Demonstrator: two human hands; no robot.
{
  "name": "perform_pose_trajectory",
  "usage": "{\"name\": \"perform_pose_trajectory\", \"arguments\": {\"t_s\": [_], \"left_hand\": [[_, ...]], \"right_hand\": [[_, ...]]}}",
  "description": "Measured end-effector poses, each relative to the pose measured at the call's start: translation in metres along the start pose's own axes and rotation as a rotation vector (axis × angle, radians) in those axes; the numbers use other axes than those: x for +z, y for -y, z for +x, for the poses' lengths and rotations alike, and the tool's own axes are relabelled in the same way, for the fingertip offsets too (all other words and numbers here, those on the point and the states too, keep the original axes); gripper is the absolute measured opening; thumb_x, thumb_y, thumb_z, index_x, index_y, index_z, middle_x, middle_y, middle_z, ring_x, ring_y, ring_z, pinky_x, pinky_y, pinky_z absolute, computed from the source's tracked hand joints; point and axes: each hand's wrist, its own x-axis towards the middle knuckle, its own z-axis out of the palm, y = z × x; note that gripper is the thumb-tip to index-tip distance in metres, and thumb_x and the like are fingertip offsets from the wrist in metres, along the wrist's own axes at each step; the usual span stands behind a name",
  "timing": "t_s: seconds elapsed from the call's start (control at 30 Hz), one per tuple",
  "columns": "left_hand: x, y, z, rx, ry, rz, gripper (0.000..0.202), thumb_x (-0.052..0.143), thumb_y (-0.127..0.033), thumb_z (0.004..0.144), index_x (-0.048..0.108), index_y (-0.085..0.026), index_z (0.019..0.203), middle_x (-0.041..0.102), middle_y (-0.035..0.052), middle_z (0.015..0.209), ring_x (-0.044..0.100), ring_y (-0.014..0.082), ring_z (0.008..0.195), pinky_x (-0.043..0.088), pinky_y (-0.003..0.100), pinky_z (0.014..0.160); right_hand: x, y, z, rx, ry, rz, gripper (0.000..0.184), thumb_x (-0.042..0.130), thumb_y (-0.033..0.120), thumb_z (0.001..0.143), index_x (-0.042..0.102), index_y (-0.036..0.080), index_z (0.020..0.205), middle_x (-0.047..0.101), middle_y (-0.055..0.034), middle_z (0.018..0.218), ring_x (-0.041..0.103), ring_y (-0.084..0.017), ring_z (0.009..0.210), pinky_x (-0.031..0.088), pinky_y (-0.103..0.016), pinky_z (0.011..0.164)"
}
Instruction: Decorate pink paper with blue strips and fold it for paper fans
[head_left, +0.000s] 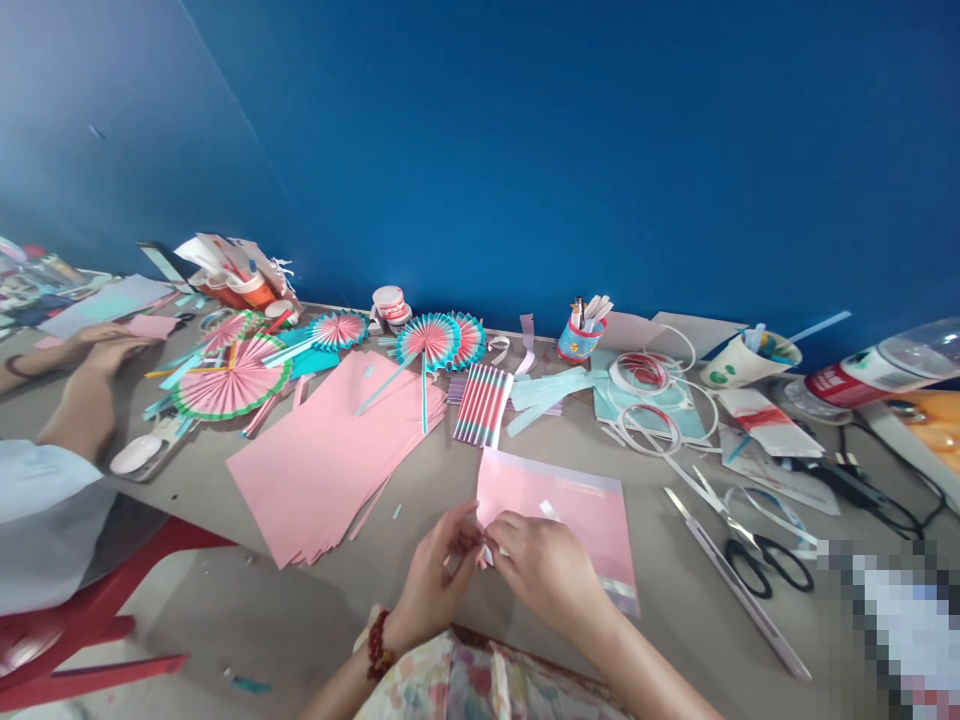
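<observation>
A pink sheet (pixel 581 520) lay on the counter (pixel 431 482) directly in front of the person, a pale strip along its far edge and another near its lower right corner. At its near left corner the fingers of both hands met: the left hand (pixel 442 570) and the right hand (pixel 541 560) were pinched closed on the paper, with a small white bit (pixel 487 553) showing between them. Just what each fingertip gripped was partly hidden. A bracelet of red beads (pixel 379 645) circled the left wrist.

Just beyond the sheet stood a pleated piece of striped paper (pixel 484 405), near some pale blue strips (pixel 551 392). To the left, a stack of pink sheets (pixel 322 450) was slightly fanned out. On the right lay a slim cutter (pixel 739 585) and black-handled scissors (pixel 745 533).

Farther back, a teal-edged paper fan (pixel 429 343) and a cup of sticks (pixel 579 342) were near the blue wall (pixel 600 150), with a coil of white strip (pixel 649 372) to the right of the cup. At far left, a co-worker's hands (pixel 112 345) rested over the same counter, near a green-edged fan (pixel 232 380).
</observation>
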Motion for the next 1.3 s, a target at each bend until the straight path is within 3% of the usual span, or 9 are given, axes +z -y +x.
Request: {"name": "perform_pose_trajectory", "arguments": {"t_s": [0.2,0.63,1.0,1.3], "left_hand": [[0.0005,0.0012,-0.0006,0.013,-0.004,-0.015,0.039,0.047,-0.027,0.095,0.044,-0.020,0.133,0.062,0.0039,0.092,0.061,0.0136,0.076,0.050,0.029,0.074],[-0.0012,-0.0024,-0.0002,-0.004,0.021,0.010,0.040,0.046,-0.032,0.096,0.043,-0.020,0.134,0.060,0.0037,0.091,0.059,0.0135,0.076,0.050,0.028,0.075],[-0.0012,-0.0032,-0.0003,0.052,0.027,-0.015,0.038,0.045,-0.022,0.096,0.043,-0.022,0.135,0.058,0.0014,0.087,0.058,0.0126,0.075,0.049,0.027,0.074],[-0.0017,0.0022,-0.0026,0.061,0.021,-0.038,0.038,0.044,-0.025,0.098,0.044,-0.023,0.135,0.059,0.0030,0.090,0.059,0.0133,0.076,0.050,0.028,0.075]], "right_hand": [[0.0014,-0.0041,0.0016,-0.017,0.023,0.043,0.015,0.050,0.016,0.088,0.065,0.021,0.089,0.071,-0.0013,0.094,0.067,-0.016,0.078,0.030,-0.026,0.058],[-0.0002,-0.0058,0.0022,-0.012,0.061,0.079,0.021,0.046,0.014,0.089,0.067,0.020,0.092,0.071,-0.0039,0.095,0.067,-0.017,0.083,0.034,-0.023,0.062],[0.0037,-0.0093,0.0024,-0.019,0.009,0.148,0.021,0.045,0.015,0.090,0.066,0.020,0.089,0.071,-0.0016,0.092,0.065,-0.014,0.081,0.033,-0.023,0.064],[0.0051,-0.0085,0.0023,0.009,-0.023,0.195,0.016,0.050,0.026,0.094,0.066,0.023,0.095,0.071,-0.0007,0.098,0.068,-0.017,0.082,0.036,-0.025,0.062]]}}
